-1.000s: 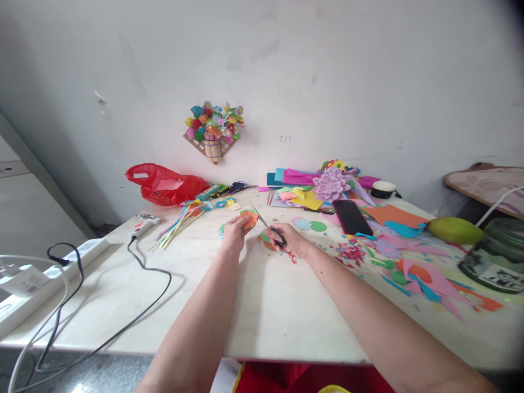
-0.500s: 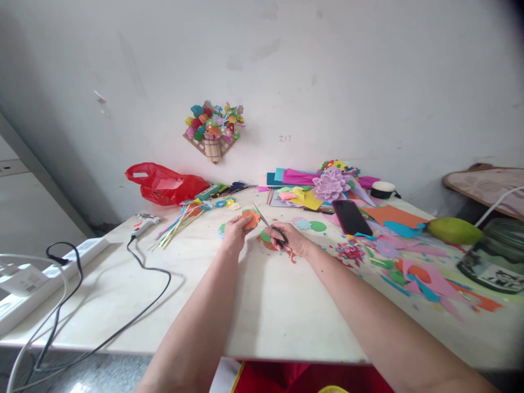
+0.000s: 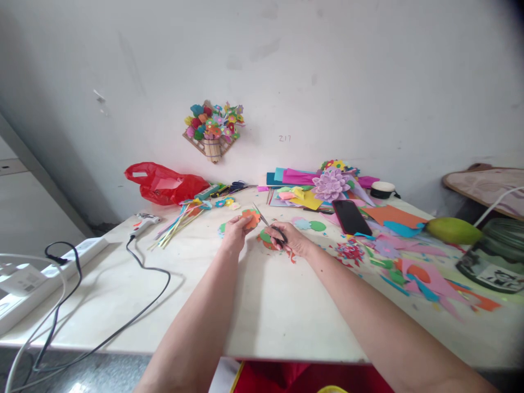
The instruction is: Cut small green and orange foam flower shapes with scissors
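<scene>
Between the thumb and fingers of my left hand (image 3: 236, 231) is an orange piece of craft foam or paper (image 3: 251, 219) with a scalloped edge. My right hand (image 3: 291, 238) is closed on the dark handles of a pair of scissors (image 3: 266, 222). Their blades point up and left, right beside the orange piece's edge. Below the scissors, partly covered by my right hand, lie green and orange cut-outs (image 3: 265, 236). Small orange scraps (image 3: 291, 255) are scattered by my right wrist. A green disc (image 3: 317, 225) rests beyond that hand.
Left on the table are a glue gun (image 3: 146, 223) with its cord, a power strip (image 3: 77, 261) and a red plastic bag (image 3: 170, 185). To the right lie a phone (image 3: 352, 217), colourful scraps (image 3: 426, 273) and a glass jar (image 3: 495, 256). A flower basket (image 3: 212, 150) hangs on the wall.
</scene>
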Available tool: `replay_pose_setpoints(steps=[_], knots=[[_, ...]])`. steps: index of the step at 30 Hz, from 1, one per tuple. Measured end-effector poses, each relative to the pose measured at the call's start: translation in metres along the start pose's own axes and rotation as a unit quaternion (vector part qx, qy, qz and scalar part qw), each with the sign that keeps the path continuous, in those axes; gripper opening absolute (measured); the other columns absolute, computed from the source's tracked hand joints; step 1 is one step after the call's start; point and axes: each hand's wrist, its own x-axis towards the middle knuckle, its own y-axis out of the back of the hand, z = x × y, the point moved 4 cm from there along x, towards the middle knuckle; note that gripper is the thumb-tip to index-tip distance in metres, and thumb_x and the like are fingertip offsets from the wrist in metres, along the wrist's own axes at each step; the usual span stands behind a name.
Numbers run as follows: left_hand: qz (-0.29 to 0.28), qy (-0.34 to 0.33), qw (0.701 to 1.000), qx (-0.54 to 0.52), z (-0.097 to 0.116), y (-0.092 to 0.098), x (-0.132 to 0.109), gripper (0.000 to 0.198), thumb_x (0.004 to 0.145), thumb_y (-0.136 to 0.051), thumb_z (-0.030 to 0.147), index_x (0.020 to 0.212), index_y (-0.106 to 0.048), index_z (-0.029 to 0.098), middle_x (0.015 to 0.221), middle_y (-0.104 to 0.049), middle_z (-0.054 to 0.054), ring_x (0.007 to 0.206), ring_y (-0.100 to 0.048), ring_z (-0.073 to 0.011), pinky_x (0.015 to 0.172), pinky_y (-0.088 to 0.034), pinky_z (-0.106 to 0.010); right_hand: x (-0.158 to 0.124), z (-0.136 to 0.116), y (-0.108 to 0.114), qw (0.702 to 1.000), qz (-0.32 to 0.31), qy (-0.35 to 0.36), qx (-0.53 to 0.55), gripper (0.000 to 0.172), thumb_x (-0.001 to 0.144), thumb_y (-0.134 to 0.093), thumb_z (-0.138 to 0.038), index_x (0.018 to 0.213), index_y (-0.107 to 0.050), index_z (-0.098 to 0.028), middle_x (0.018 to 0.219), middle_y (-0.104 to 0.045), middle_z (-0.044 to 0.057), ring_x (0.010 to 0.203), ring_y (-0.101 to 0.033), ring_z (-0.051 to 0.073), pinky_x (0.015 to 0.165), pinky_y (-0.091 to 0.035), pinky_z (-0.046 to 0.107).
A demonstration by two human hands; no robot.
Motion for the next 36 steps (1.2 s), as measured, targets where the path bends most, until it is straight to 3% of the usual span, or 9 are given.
replay_pose_setpoints(steps=[20, 36], knots=[[0.007, 0.005, 1.000, 0.017, 0.0039, 0.0029, 0.0004, 0.020, 0.050, -0.075, 0.016, 0.065, -0.064, 0.011, 0.066, -0.069, -0.006, 0.063, -0.065, -0.0165, 0.068, -0.052, -0.030, 0.0003, 0.0002, -0.0019, 1.000, 0.003, -0.021, 0.001, 0.038, 0.068, -0.068, -0.049, 0.066, -0.049, -0.016, 0.047, -0.050, -0.005, 0.032, -0.039, 0.004, 0.028, -0.017, 0.016], [0.033, -0.003, 0.999, 0.009, 0.0054, 0.0050, -0.0001, 0.019, 0.050, -0.075, 0.013, 0.066, -0.066, 0.011, 0.067, -0.070, -0.007, 0.062, -0.066, -0.0181, 0.066, -0.054, -0.031, 0.0010, 0.0038, -0.0003, 0.999, -0.008, -0.014, -0.041, 0.037, 0.072, -0.064, -0.050, 0.067, -0.049, -0.016, 0.048, -0.050, -0.004, 0.031, -0.037, 0.005, 0.026, -0.015, 0.017]])
